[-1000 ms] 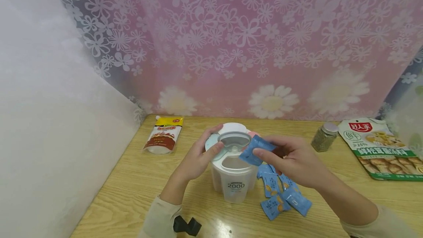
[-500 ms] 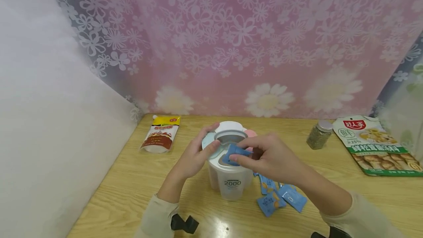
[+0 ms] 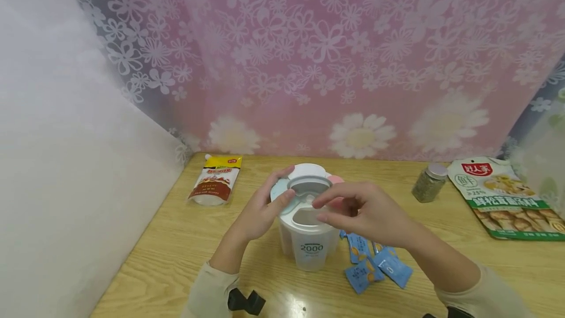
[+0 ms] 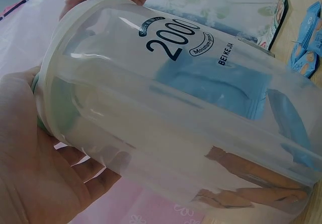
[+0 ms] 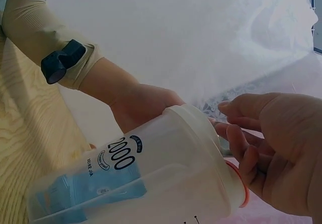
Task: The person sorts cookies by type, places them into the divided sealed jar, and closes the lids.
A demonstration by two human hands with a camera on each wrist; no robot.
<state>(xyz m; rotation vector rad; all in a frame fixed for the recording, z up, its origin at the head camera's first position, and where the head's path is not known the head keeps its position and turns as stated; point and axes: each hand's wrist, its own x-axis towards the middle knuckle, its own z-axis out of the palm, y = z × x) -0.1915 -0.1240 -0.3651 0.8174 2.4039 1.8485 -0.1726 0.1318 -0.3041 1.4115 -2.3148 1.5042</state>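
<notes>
A clear plastic storage container [image 3: 310, 254] stands on the table, with "2000" printed on its front. Its white lid [image 3: 286, 219] has a raised flap and an open front hole. My left hand [image 3: 260, 212] grips the lid's left side, thumb on top and fingers along the far edge. Over the front hole hovers my right hand [image 3: 368, 210], thumb and forefinger apart with nothing between them. In the left wrist view, a blue packet [image 4: 216, 90] lies inside the front compartment and brown wrapped pieces [image 4: 256, 176] sit in another. More blue packets [image 3: 394, 267] lie right of the container.
A spouted pouch [image 3: 216, 180] lies at the back left. At the back right are a glass jar [image 3: 428, 186] with a metal-coloured lid and a large green and white food bag [image 3: 507, 200]. A white wall [image 3: 88, 161] borders the left side.
My right hand moved left to the container's front hole and let go of a blue packet, which dropped inside. My left hand stays on the lid.
</notes>
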